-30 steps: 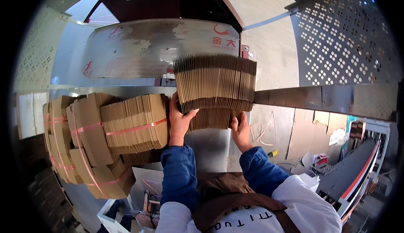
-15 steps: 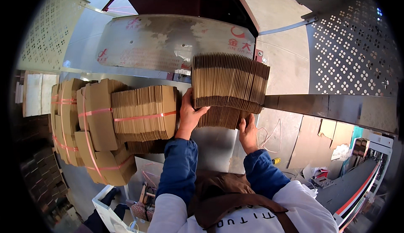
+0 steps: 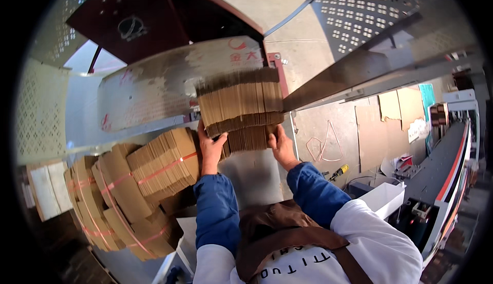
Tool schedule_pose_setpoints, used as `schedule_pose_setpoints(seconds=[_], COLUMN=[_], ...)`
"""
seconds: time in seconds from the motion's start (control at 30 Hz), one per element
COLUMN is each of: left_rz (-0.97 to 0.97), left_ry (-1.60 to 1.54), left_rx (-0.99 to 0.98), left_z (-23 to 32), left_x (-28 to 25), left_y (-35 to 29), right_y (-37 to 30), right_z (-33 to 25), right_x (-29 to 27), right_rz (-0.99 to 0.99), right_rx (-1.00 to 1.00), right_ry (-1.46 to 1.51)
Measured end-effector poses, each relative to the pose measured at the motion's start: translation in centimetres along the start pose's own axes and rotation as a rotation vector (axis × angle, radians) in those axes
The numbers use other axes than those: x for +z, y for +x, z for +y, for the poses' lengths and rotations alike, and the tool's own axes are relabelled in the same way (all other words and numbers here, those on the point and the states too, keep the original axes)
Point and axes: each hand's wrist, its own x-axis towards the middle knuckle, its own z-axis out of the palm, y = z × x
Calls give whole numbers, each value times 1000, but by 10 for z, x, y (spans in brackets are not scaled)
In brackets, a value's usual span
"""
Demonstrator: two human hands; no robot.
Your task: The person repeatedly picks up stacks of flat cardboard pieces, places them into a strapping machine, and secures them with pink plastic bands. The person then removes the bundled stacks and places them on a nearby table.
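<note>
A thick stack of folded brown cardboard blanks (image 3: 240, 102) stands on edge on the metal table (image 3: 254, 173) in front of me. My left hand (image 3: 209, 149) presses against its near left corner, thumb along the near face and fingers round the side. At the near right corner, my right hand (image 3: 283, 148) holds the other side with its thumb up. Between them the stack is squeezed from both ends. Its lower near part is darker than the upper part. Some of my fingertips are hidden behind the cardboard.
Cardboard bundles (image 3: 164, 163) tied with pink strap stand close on the left. Behind the stack lies a scuffed metal plate (image 3: 149, 86) below a dark red machine housing (image 3: 128, 22). A metal rail (image 3: 349, 71) runs off to the right. A yellow tool (image 3: 340, 171) lies on the floor.
My view has turned, so the table, bundles and machine appear tilted and the stack sits further left in the picture. Both hands keep their places at the stack's sides.
</note>
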Motion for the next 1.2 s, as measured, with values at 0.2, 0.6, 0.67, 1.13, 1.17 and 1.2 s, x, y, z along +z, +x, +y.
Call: schedule_pose_setpoints(seconds=[0.2, 0.6, 0.67, 1.13, 1.17, 1.2], left_rz=[-9, -18, -16, 38, 45, 47], left_ry=[128, 57, 43, 100, 96, 98], left_rx=[46, 40, 46, 37, 26, 19], left_z=[-7, -36, -35, -9, -9, -8], left_x=[4, -3, -5, 4, 6, 6], left_y=[2, 5, 4, -3, -4, -4], right_y=[-1, -2, -2, -1, 0, -1], right_z=[-1, 0, 0, -10, -5, -7], right_x=[-8, -2, 1, -16, -15, -14], right_rz=[8, 7, 31, -83, -70, -50], right_rx=[4, 43, 6, -5, -43, -80], right_ry=[46, 69, 79, 48, 24, 7])
